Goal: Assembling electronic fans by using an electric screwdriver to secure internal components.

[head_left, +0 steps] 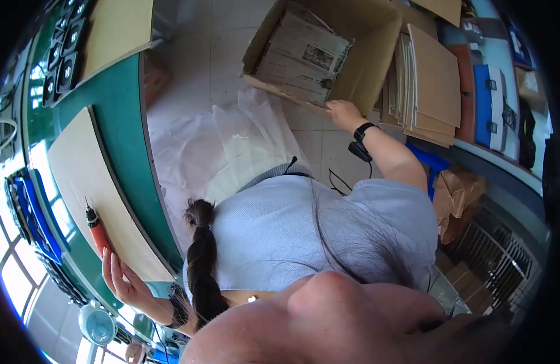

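Note:
My right hand [345, 115] has its fingers closed over the near rim of an open cardboard box [368, 51] at the upper middle. Printed paper or cardboard sheets [304, 51] lie inside the box. A black band and a small black device sit on my right wrist. At the left, my left hand [125, 286] is beside a slim orange and black electric screwdriver [97, 227]. Its fingers are stretched out with the palm partly showing, and the fingertips overlap the screwdriver's rear end. The screwdriver lies on a pale board [80, 164], its thin bit pointing away.
The board rests on a green-topped bench [125, 112], with black parts [67, 70] farther along. Flat cardboard pieces [435, 79] stand stacked right of the box. A shelf with a blue and white case [489, 106] is at the far right. Translucent plastic sheeting [231, 130] hangs near the floor.

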The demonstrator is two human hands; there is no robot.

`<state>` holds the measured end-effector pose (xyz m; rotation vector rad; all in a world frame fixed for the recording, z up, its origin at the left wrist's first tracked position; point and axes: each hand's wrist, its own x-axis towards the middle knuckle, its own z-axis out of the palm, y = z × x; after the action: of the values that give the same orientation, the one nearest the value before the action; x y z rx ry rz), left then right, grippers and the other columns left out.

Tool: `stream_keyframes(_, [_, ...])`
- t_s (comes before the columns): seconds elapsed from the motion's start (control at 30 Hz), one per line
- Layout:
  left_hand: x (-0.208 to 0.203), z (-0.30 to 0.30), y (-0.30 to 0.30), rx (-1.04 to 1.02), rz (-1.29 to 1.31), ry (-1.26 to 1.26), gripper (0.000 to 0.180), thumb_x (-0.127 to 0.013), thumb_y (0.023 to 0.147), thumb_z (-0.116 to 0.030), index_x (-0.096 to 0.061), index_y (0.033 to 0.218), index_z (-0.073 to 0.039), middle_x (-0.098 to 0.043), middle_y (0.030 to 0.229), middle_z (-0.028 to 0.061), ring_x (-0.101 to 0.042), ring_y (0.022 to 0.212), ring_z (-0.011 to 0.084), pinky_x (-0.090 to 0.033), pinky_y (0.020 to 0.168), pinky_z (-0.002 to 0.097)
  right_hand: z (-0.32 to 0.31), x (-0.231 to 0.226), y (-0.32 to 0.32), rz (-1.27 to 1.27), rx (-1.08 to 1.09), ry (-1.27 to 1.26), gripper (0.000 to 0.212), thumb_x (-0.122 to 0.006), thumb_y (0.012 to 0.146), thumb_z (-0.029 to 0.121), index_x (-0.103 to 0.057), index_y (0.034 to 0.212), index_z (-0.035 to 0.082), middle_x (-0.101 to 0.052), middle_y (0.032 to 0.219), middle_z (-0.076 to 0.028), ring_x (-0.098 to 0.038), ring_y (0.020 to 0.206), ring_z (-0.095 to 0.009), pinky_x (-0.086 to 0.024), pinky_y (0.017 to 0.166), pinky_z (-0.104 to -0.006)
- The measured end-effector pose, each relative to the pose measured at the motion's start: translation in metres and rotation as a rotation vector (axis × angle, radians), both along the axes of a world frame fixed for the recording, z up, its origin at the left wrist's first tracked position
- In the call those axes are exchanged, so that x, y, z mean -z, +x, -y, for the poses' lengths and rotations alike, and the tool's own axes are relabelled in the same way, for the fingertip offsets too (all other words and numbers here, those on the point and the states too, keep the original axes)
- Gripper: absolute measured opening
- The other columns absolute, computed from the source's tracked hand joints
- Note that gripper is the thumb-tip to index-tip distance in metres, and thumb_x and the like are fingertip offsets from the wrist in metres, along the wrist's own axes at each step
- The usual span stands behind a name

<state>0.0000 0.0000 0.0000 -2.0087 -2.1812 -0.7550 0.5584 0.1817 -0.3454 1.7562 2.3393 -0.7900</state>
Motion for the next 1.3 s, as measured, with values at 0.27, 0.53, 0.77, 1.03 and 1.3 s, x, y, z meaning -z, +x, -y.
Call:
stream_keyframes(0.27, [0.005, 0.029, 0.021, 0.046, -0.097, 0.029, 0.023, -0.054, 0.095, -0.001, -0.065, 0.114, 0.002, -0.063, 0.122, 0.015, -0.06, 0.114, 0.0311, -0.045, 0.102, 0.0401, -0.078, -0.019, -0.108, -0.207, -0.398, 0.184, 0.011, -0.059, 0.083, 0.018, -0.062, 0.09, 0.01, -0.065, 0.086, -0.014, -0.063, 0.087, -0.035, -0.05, 0.075, -0.0478])
stream_keyframes(0.53, [-0.002, 0.033, 0.035, -0.026, -0.056, -0.024, 0.023, -0.054, 0.095, -0.002, -0.065, 0.115, 0.002, -0.063, 0.122, 0.0154, -0.06, 0.113, 0.0301, -0.048, 0.097, 0.0374, -0.127, -0.007, -0.264, -0.272, -0.79, 0.217, 0.013, -0.061, 0.077, 0.013, -0.064, 0.089, 0.01, -0.068, 0.085, -0.012, -0.066, 0.087, -0.034, -0.052, 0.075, -0.0462])
stream_keyframes(0.77, [-0.01, 0.015, 0.037, -0.125, -0.02, -0.085, 0.022, -0.055, 0.095, 0.0, -0.064, 0.114, 0.004, -0.062, 0.121, 0.0159, -0.061, 0.109, 0.0277, -0.052, 0.088, 0.0334, -0.133, 0.0, -0.352, -0.304, -0.584, 0.342, 0.015, -0.057, 0.081, 0.016, -0.066, 0.091, 0.01, -0.07, 0.088, -0.01, -0.068, 0.086, -0.029, -0.051, 0.081, -0.0426])
stream_keyframes(1.03, [-0.029, 0.003, 0.036, -0.061, -0.211, -0.119, 0.022, -0.054, 0.095, -0.001, -0.064, 0.115, 0.005, -0.062, 0.122, 0.0165, -0.062, 0.109, 0.0275, -0.051, 0.089, 0.0341, -0.044, 0.047, -0.227, -0.94, -0.251, 0.545, 0.026, -0.06, 0.077, 0.013, -0.064, 0.103, 0.008, -0.064, 0.105, -0.011, -0.06, 0.101, -0.031, -0.048, 0.087, -0.0443])
stream_keyframes(1.3, [-0.021, -0.001, 0.029, -0.122, -0.234, -0.223, 0.022, -0.054, 0.096, -0.003, -0.064, 0.115, 0.005, -0.062, 0.122, 0.0161, -0.063, 0.108, 0.025, -0.052, 0.088, 0.0351, 0.099, 0.258, -0.034, -0.878, 1.305, -1.002, 0.068, -0.05, 0.093, 0.06, -0.05, 0.138, 0.009, -0.051, 0.141, -0.011, -0.05, 0.126, -0.023, -0.042, 0.1, -0.0372])
